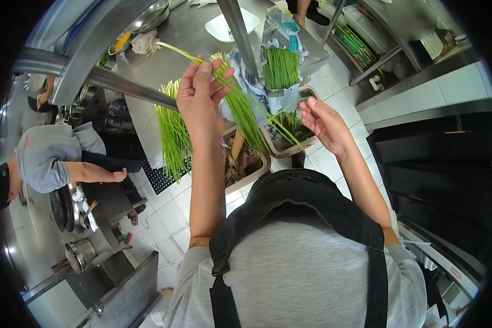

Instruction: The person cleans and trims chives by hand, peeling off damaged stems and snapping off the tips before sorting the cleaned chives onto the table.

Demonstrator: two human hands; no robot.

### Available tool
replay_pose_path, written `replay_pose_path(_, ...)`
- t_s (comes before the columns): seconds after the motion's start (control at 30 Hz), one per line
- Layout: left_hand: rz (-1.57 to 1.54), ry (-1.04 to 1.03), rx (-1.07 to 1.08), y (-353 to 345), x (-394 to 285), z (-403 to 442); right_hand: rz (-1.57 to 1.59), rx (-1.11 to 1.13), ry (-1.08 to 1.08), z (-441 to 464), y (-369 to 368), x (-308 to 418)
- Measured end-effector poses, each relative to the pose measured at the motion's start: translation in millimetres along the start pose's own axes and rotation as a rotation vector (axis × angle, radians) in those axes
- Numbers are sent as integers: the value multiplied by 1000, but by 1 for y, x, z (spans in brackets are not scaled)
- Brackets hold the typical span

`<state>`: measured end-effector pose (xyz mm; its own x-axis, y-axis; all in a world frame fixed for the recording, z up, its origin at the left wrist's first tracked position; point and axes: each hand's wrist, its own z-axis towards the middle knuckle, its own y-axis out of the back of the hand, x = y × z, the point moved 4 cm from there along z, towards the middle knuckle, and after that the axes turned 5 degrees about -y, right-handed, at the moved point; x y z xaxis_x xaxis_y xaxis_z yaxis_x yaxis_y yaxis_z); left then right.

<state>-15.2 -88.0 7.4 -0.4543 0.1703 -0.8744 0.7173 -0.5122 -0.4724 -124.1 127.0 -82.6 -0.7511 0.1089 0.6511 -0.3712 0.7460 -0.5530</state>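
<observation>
My left hand (203, 90) is raised over the steel counter, its fingers closed on a thin bunch of long green stalks (181, 53) with pale ends pointing to the upper left. The stalks run down to the right toward my right hand (323, 124). That hand has its thumb and fingertips pinched together at a thin green tip (300, 101). Beneath and between my hands lies a pile of green stalks (240, 109), hanging over the counter's edge. Another pile (172, 131) lies left of my left forearm. More stalks (280, 68) rest in an opened paper and plastic wrapping (283, 33).
Two bins (265, 164) (310, 143) stand below the counter edge. A steel post (239, 33) and rail (115, 80) cross the near space. A white dish (232, 25) sits at the back. A person in grey (49, 156) is at the left; others show at the edges.
</observation>
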Motion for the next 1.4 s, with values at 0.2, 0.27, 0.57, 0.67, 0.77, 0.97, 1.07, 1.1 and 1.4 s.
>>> replay_pose_path(0.2, -18, -10, -18, 3, -1, 0, -150, 75, -25, 4, 10, -6)
replay_pose_path(0.27, -22, -4, -21, 3, -1, -1, -174, 64, -3, 4, 12, -3)
replay_pose_path(0.57, -48, 20, -30, -1, 4, -11, -62, 53, 170, -4, 22, 21)
replay_pose_path(0.67, -35, -10, -46, 4, 0, -11, 41, -32, 282, 6, 62, 36)
replay_pose_path(0.77, -37, -33, -49, 7, -4, -12, 34, -96, 354, 2, 89, 48)
replay_pose_path(0.97, -28, -43, -52, 10, -5, -13, -167, -249, 407, 28, 144, 29)
replay_pose_path(1.07, -21, -46, -61, 7, -3, -13, -455, -226, 298, 52, 151, 10)
replay_pose_path(1.1, -30, -53, -69, 6, -2, -13, -864, -222, 291, 52, 142, 9)
replay_pose_path(1.4, 27, -60, -108, 11, 3, -17, -770, 557, -18, -21, -10, 14)
